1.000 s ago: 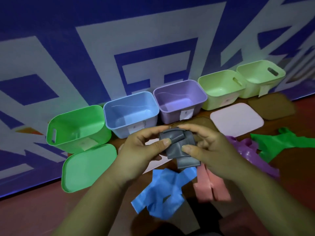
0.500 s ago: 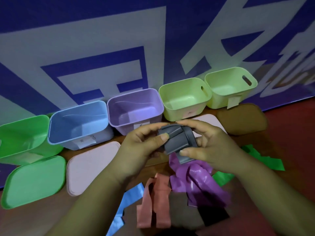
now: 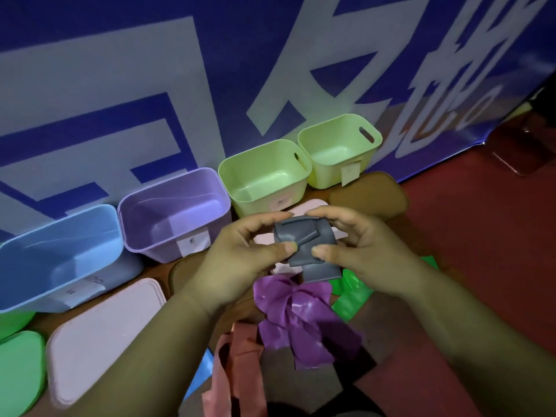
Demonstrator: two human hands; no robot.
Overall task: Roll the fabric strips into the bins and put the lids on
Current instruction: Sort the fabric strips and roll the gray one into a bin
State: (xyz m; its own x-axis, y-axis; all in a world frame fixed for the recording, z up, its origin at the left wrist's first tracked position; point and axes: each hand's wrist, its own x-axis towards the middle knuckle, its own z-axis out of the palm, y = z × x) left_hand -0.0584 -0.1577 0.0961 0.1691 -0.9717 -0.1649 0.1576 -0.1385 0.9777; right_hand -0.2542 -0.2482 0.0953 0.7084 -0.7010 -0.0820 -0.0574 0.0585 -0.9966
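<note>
At the centre of our view, our left hand point(image 3: 240, 260) and right hand point(image 3: 367, 254) together pinch a smooth, rubbery-looking grey fabric strip point(image 3: 304, 239). It is mostly wound into a squat roll, with our thumbs pressing its front and our fingers curled behind, and a short tail hangs loose at six o'clock. To finish well, we judge, we should wind that tail on under even tension, pinning the outer wrap so the springy layers cannot uncoil, and only then lower the roll into a bin. The rounded-rectangle plastic bins stand unlidded in a row from nine to one o'clock: a pale blue bin point(image 3: 54, 257), a lilac bin point(image 3: 174, 212) and two lime-green bins point(image 3: 264, 176) with handle slots. A glossy crumpled purple strip point(image 3: 298, 314), a matte salmon-pink strip point(image 3: 234, 371) and a bright green strip point(image 3: 352, 293) lie from four to six o'clock, and a flat pale pink lid point(image 3: 99, 335) rests at eight o'clock.
</note>
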